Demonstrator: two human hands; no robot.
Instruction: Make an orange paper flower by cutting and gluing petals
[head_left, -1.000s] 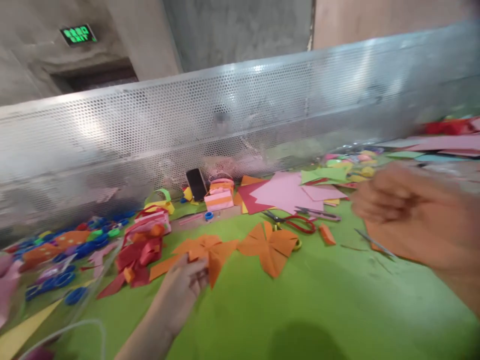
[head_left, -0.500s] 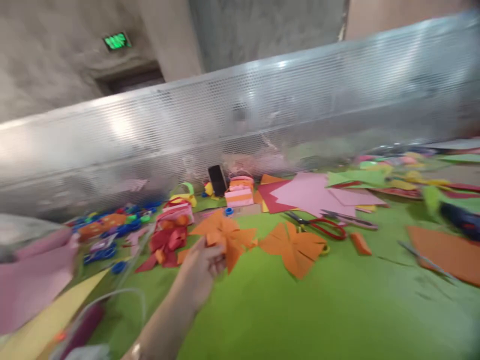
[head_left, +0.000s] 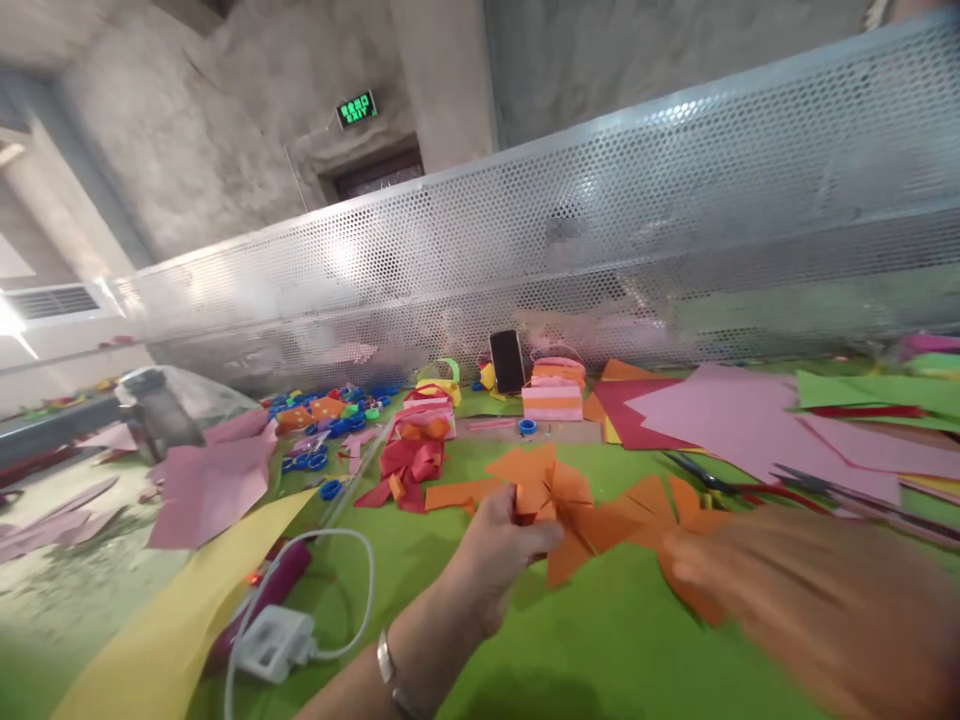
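Note:
My left hand (head_left: 499, 545) is closed in a pinch on an orange folded paper flower (head_left: 544, 495), held just above the green table cover (head_left: 600, 650). A second orange paper flower (head_left: 660, 515) lies flat on the cover just to its right. My right hand (head_left: 810, 600) comes in from the lower right, over that second flower, smeared by motion so its fingers do not show clearly.
Red-handled scissors (head_left: 739, 488) lie by pink paper sheets (head_left: 750, 425). A phone (head_left: 508, 361) leans on the perforated metal barrier (head_left: 600, 230) beside a pink-and-orange paper basket (head_left: 553, 395). Red paper scraps (head_left: 405, 470), blue rings (head_left: 330, 425), a yellow sheet (head_left: 180, 620) and a white plug (head_left: 274, 640) lie at left.
The view has swung left. My left hand lifted the orange flower and carried it right, close to the second flower. My right hand left the view, then came back in low at right.

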